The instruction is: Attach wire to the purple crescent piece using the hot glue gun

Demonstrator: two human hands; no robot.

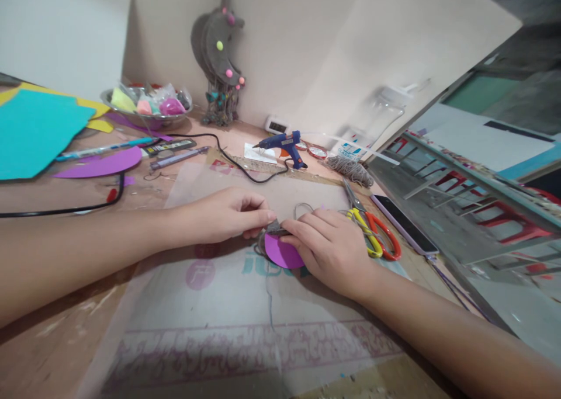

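A small purple piece [284, 253] with a grey part along its upper edge lies on a printed translucent sheet [175, 323]. My left hand [234, 215] is closed, its thumb and index finger pinching the grey part [272, 226] at the top left. Bent over the purple piece from the right, my right hand [331, 244] has its fingertips on the grey part and the piece's right side. Grey yarn loops around the piece, and a thin strand trails down over the sheet.
Scissors [381, 235] and a phone [405, 224] lie right of my right hand. Behind are a blue glue gun [284, 146] with a black cord, a grey yarn bundle [350, 171] and a metal bowl [149, 118]. Turquoise sheets [41, 133] lie at left.
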